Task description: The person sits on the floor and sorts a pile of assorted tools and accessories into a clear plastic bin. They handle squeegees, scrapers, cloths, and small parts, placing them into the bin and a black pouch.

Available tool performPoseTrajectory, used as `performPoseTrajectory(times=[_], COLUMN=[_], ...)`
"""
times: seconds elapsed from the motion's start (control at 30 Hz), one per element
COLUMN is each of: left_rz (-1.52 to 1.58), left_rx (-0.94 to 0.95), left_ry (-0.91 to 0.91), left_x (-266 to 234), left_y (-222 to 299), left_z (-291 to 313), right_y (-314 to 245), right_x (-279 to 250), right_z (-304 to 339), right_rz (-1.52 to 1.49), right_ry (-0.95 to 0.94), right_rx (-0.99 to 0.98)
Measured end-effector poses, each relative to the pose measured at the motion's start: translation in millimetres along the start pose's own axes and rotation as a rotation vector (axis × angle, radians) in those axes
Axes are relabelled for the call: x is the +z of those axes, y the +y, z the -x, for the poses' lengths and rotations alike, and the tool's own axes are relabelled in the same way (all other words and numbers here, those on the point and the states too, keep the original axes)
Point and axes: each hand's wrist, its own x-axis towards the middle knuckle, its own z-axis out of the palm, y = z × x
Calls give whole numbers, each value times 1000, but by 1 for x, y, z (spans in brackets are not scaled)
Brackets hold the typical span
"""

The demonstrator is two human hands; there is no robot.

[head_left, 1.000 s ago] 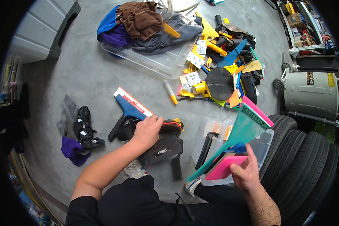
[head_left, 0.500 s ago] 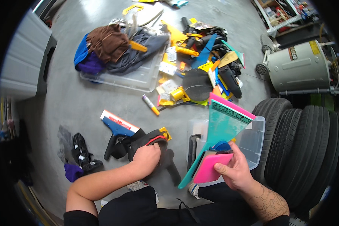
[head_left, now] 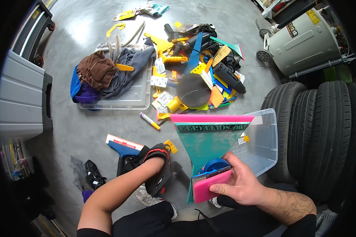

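My left hand [head_left: 156,164] reaches into the mouth of a black pouch with red trim [head_left: 164,179], and its fingers are hidden inside. A blue squeegee [head_left: 122,148] with a white and red edge lies at the pouch's far left side. My right hand [head_left: 241,183] is closed round a bundle in front of me. In that bundle are a teal squeegee [head_left: 211,144] with a pink blade along its top, a flat pink scraper card [head_left: 209,189] under my thumb, and a round blue piece [head_left: 216,164]. A clear plastic bin [head_left: 267,148] stands just beyond the right hand.
A heap of scrapers and tools [head_left: 194,89] covers the floor ahead. Left of it, a clear lid [head_left: 126,103] carries crumpled cloths [head_left: 97,69]. A marker [head_left: 149,120] lies nearer. Tyres [head_left: 292,118] and a grey metal drum [head_left: 304,43] line the right; a grey cabinet [head_left: 23,87] stands left.
My left hand has gone deeper into the pouch. The right hand's bundle has moved left, and the teal squeegee's pink edge has turned to nearly level. The whole view has shifted.
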Motion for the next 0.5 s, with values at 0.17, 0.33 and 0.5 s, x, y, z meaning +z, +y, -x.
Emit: performPoseTrajectory(times=[0.17,0.33,0.5], left_rz=[109,470,1183], left_rx=[-16,-13,-28], left_ry=[-30,-136,-362], left_x=[11,48,87], left_y=[-10,-38,-69], left_z=[-7,0,42], right_y=[4,5,4], right_x=[-9,-15,-17], right_z=[3,7,8], right_rz=[21,32,45], right_ry=[2,68,95], right_rx=[18,44,86])
